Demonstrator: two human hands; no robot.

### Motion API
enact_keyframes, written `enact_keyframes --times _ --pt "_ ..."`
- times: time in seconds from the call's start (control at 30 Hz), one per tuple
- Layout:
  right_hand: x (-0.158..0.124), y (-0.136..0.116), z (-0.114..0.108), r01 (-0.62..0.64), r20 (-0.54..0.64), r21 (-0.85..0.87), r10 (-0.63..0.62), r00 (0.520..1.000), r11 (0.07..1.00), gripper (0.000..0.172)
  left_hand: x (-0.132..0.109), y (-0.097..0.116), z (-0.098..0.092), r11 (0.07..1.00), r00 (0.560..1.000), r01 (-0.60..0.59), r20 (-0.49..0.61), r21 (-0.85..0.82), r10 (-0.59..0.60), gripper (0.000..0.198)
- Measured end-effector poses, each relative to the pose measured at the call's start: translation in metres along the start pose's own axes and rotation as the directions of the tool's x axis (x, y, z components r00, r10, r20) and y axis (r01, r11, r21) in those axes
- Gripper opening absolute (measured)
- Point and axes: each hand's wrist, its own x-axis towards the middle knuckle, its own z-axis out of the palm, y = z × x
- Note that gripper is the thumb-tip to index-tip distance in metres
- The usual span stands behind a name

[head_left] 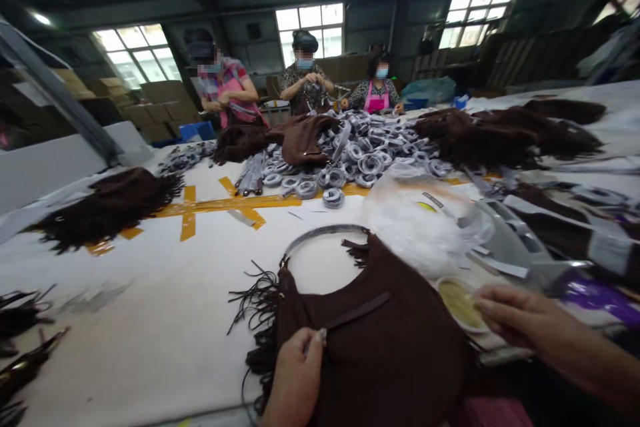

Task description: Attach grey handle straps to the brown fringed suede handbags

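A dark brown handbag (380, 327) with fringe down its left side and a wrapped strap (320, 233) lies in front of me. My left hand (299, 370) is over the bag's left part, thumb and finger pinched on a small silvery piece (323, 335) at the lower end of a dark strip (357, 311). My right hand (510, 313) is at the right edge of a small round dish (457, 303) of yellowish stuff, its fingers pressed together. Whatever lies between those fingertips is too small to make out.
Grey-wrapped straps (373, 147) are heaped across the table, with brown fringed bags (480, 133) beside them. Another fringed bag (120, 197) lies left. Clear plastic (420, 220) sits behind the dish. Several co-workers (305, 80) are at the far side.
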Motion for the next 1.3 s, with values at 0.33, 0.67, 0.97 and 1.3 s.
enact_keyframes --times 0.33,0.67,0.97,1.3 --pt "0.004 -0.064 0.213 -0.082 0.457 0.064 0.044 0.888 0.995 0.025 -0.016 -0.008 0.006 0.975 0.976 -0.181 -0.098 0.129 0.194 0.033" --pt "0.018 -0.059 0.233 -0.224 0.408 -0.072 0.234 0.883 0.972 0.022 -0.014 -0.028 0.013 0.827 0.881 -0.373 -0.118 0.421 0.458 0.027" --pt "0.024 -0.048 0.221 -0.203 0.495 -0.089 0.22 0.841 0.975 0.017 -0.012 -0.033 0.013 0.826 0.878 -0.365 -0.136 0.429 0.458 0.025" --pt "0.024 -0.049 0.218 -0.208 0.562 0.11 0.112 0.819 0.972 0.026 -0.012 -0.039 0.018 0.752 0.82 -0.407 -0.155 0.518 0.551 0.023"
